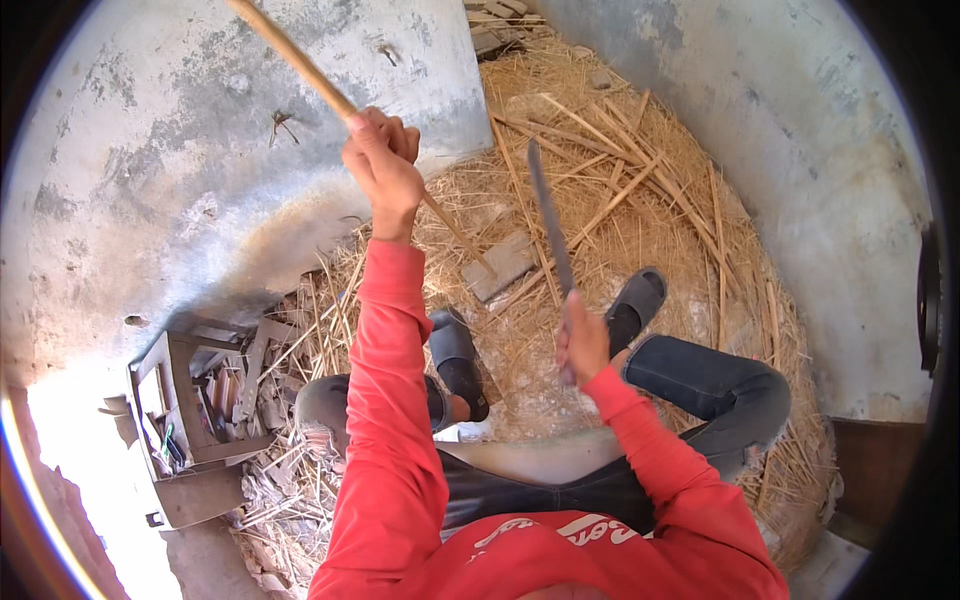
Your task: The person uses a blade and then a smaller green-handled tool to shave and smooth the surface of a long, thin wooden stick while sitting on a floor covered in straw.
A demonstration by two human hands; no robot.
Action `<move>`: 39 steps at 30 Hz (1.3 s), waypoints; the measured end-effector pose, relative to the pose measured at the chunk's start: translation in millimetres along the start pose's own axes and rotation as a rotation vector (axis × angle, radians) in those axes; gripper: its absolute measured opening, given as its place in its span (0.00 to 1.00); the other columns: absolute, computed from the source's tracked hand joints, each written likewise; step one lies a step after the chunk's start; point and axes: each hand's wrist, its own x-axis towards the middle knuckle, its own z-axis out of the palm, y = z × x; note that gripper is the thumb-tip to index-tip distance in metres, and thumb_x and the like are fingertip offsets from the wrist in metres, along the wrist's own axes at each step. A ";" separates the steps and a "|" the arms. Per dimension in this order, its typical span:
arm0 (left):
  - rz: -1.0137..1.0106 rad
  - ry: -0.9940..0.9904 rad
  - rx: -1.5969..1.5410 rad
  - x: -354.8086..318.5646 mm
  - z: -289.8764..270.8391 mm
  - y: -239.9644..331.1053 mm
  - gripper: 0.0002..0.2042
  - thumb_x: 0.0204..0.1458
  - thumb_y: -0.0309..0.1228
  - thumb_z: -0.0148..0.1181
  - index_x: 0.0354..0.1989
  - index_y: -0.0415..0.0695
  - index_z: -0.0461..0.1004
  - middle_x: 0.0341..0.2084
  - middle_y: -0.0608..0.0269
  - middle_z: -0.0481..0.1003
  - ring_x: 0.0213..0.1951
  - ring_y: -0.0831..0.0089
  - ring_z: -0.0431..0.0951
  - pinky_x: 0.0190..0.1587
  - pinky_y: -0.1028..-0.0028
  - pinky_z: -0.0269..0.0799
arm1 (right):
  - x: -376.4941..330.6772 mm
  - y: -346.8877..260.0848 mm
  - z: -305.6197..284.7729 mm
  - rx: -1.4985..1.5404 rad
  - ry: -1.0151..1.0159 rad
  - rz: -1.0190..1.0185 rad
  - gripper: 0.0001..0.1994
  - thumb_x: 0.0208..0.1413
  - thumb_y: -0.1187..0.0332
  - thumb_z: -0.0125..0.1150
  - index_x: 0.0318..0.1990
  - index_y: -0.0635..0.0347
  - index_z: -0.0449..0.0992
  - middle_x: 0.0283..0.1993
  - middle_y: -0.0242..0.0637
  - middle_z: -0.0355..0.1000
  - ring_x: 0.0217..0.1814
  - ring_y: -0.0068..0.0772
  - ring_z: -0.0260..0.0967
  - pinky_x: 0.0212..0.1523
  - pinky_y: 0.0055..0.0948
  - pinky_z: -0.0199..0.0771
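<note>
My left hand (385,165) is wrapped round a long bamboo or wooden pole (300,62). The pole slants from the upper left down to a flat grey block (501,266) on the floor, where its lower end appears to rest. In my right hand (583,340) is the handle of a long dark-bladed knife (551,215), its blade pointing up and away from me. The blade stands to the right of the pole and apart from it. My fingers hide most of the knife's handle.
Straw and shavings (560,90) cover the floor, with several split strips (640,170) lying at the far right. A worn wooden frame (190,400) full of scraps stands at the left. Pale walls (800,130) curve round both sides. My sandalled feet (455,345) flank the block.
</note>
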 end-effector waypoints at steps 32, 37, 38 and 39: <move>0.105 0.173 0.022 12.7 -26.8 3.5 0.26 0.69 0.52 0.37 0.20 0.48 0.51 0.11 0.75 0.48 0.14 0.86 0.43 0.16 0.79 0.39 | 32.9 224.8 -3.7 -0.742 0.183 -0.237 0.28 0.64 0.45 0.49 0.40 0.68 0.77 0.37 0.64 0.74 0.43 0.66 0.73 0.45 0.52 0.70; 0.086 0.156 0.054 7.9 -20.1 1.6 0.26 0.69 0.52 0.38 0.20 0.48 0.52 0.11 0.75 0.49 0.14 0.86 0.44 0.16 0.78 0.40 | 42.7 239.0 -12.9 -0.838 0.147 -0.113 0.28 0.64 0.45 0.49 0.37 0.67 0.76 0.35 0.62 0.74 0.42 0.67 0.73 0.45 0.54 0.70; 0.091 0.156 0.060 7.5 -20.0 1.1 0.26 0.69 0.51 0.38 0.20 0.48 0.52 0.11 0.75 0.49 0.14 0.86 0.44 0.16 0.78 0.40 | 39.2 230.7 -13.1 -0.815 0.137 -0.121 0.28 0.64 0.45 0.49 0.36 0.67 0.76 0.35 0.62 0.75 0.42 0.67 0.73 0.45 0.54 0.70; 0.098 0.156 0.047 10.7 -19.9 0.1 0.26 0.69 0.51 0.38 0.20 0.48 0.52 0.11 0.75 0.49 0.14 0.86 0.44 0.16 0.78 0.40 | 42.5 228.8 -10.2 -0.793 0.143 -0.129 0.28 0.64 0.45 0.49 0.36 0.67 0.76 0.36 0.62 0.75 0.43 0.66 0.73 0.46 0.54 0.70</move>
